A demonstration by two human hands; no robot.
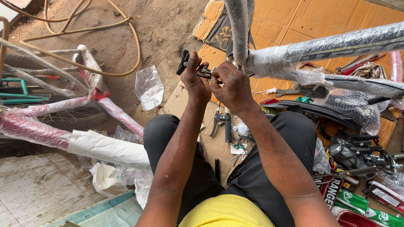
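The left hand point(197, 82) pinches a small black bike part point(185, 63), with the thumb pressed on top of it. The right hand point(232, 86) is just beside the left hand, touching it, and its fingers are curled tight around the other end of the same part. The part sits just below the wrapped bike frame point(320, 48), which is covered in clear plastic. Under the hands, a black brake lever point(223, 122) lies on the brown cardboard point(294, 17). Right of the hands, a black mudguard point(311, 109) lies on the cardboard. Far left of the hands lies a red bike frame point(38, 128) wrapped in plastic. Above it, a tan hose point(105, 25) curls on the dirt.
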